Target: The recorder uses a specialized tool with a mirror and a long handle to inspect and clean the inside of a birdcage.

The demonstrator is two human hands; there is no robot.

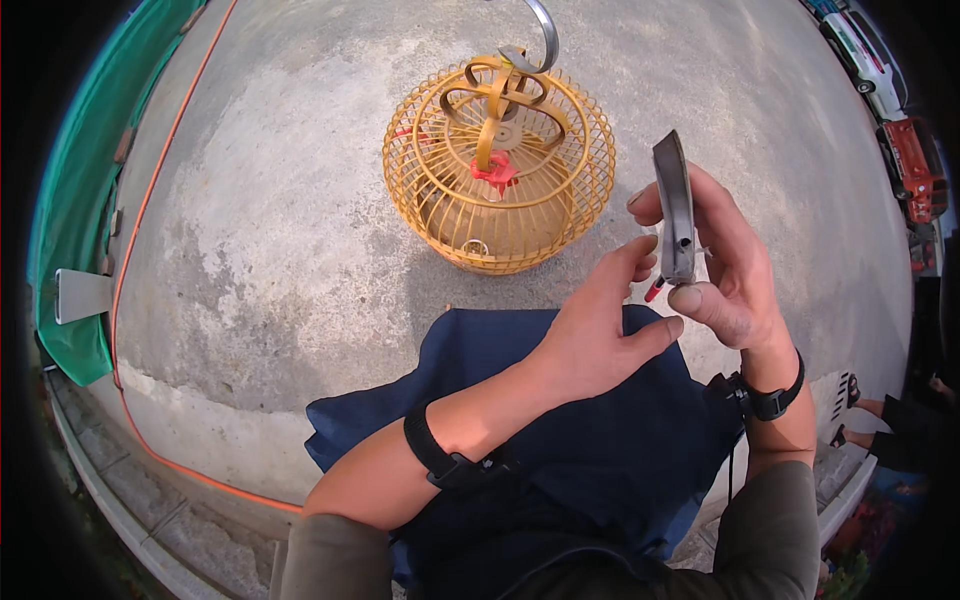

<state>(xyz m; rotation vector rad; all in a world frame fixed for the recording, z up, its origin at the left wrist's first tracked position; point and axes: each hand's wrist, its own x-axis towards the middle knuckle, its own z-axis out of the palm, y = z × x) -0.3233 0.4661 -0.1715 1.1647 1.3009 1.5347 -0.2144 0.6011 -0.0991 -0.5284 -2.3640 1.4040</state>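
In front of my chest, my right hand (735,260) holds up a dark, curved, strip-like piece (676,215) between thumb and fingers. A small dark hole shows near its lower end. My left hand (605,325) is just left of the piece, thumb stretched out and fingers bent, with a gap between them. A small red-tipped thing (655,289) shows between the left fingers and the piece's lower end; I cannot tell what it is. Beyond my hands, a round yellow bamboo birdcage (500,170) stands on the ground, with a metal hook (545,35) on top.
A dark blue cloth (540,450) covers my lap. To the left, an orange hose (150,200) runs along the concrete ground (270,200) beside a green sheet (85,200). At the right edge are parked vehicles (912,170) and another person's legs (880,425).
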